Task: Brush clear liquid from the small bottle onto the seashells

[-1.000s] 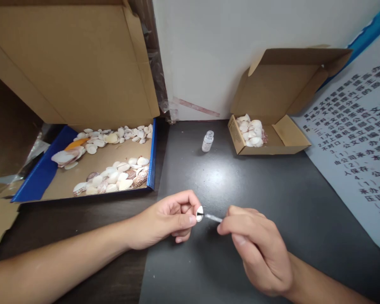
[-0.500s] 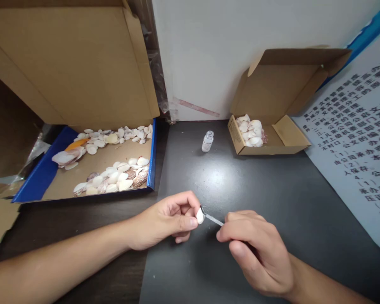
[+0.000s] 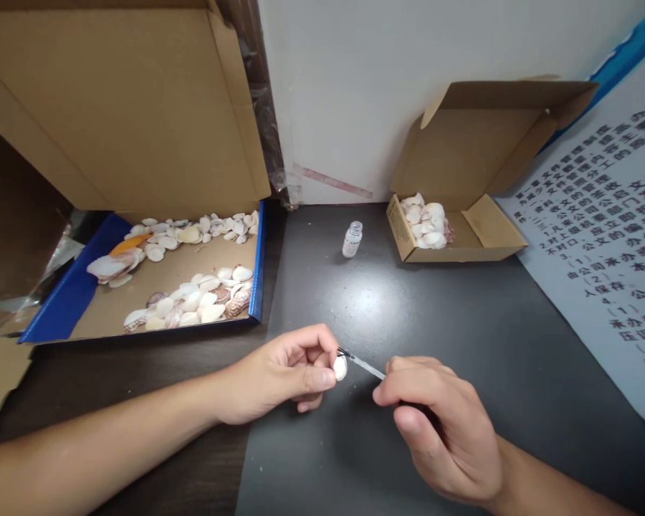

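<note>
A small white seashell (image 3: 340,368) is pinched between the thumb and fingers of my left hand (image 3: 295,373), just above the dark mat. My right hand (image 3: 438,423) is closed around a small brush (image 3: 366,367) with a thin pale stem and dark bristles. The bristle tip lies at the shell's upper edge, close to my left fingertips; whether it touches the shell I cannot tell. The brush's handle is hidden inside my right hand. Beyond both hands an uncapped little glass bottle (image 3: 352,240) stands upright on the mat, its contents hard to make out.
At the left lies an open blue-edged cardboard box (image 3: 155,276) with several shells in two groups. A smaller open carton (image 3: 462,252) at the back right holds a heap of shells. A printed sheet (image 3: 607,244) covers the right side, and a white panel (image 3: 344,100) rises behind.
The brush has shifted slightly up and to the right along the shell's edge, and my right hand has moved a little right with it. My left hand stays in place with the shell.
</note>
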`<state>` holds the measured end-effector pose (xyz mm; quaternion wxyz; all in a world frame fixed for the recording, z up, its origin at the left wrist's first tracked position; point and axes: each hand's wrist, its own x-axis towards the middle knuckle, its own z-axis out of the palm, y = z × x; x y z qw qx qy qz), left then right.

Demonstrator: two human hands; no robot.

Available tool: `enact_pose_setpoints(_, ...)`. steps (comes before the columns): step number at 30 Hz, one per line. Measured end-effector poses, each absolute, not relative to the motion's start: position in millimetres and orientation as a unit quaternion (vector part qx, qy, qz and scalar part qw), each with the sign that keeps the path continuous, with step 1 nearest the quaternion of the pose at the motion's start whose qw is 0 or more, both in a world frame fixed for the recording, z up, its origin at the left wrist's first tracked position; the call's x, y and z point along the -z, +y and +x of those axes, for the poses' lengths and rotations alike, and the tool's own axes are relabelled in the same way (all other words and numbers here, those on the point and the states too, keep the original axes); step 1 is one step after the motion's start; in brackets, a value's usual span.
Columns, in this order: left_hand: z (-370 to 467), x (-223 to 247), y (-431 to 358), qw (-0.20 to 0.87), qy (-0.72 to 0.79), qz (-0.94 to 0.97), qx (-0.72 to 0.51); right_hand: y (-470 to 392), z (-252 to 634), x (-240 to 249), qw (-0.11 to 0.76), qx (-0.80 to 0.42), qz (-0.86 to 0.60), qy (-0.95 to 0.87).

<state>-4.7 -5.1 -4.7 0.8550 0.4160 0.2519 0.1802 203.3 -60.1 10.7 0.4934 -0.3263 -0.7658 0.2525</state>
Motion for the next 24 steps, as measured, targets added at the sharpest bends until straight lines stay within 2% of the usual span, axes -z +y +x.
enact_pose_setpoints(24, -4.0, 1.4, -4.5, 0.854, 0.244, 0.423, -0.181, -60.8, 200.9, -15.3, 0.488, -0.242, -0.332, -0.771)
